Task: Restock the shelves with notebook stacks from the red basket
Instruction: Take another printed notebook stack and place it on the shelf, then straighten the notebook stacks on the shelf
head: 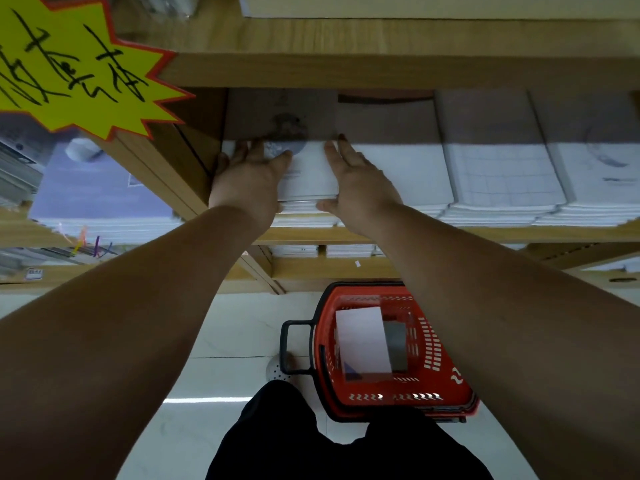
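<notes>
Spanning the whole width of the view, the wooden shelf [381,69] carries a row of white notebook stacks. The neighbouring stacks [498,174] lie side by side to the right, their rear halves in the shadow of the board above. A yellow starburst sign [69,71] hangs at the upper left. On the pale floor below stands the red basket [446,344], with more white notebooks [362,341] lying in it.

At the left end of the row sits the notebook stack [308,174], held between both hands. The left hand [247,178] lies flat on the left part of its cover, fingers straight and reaching back into the shade, thumb spread rightward onto the printed round emblem. The right hand [360,188] lies against the stack's right edge, fingers straight and close together along that side, thumb touching the front edge. Neither hand curls round the stack. It rests on the notebooks beneath, its front edge just behind the shelf lip.
</notes>
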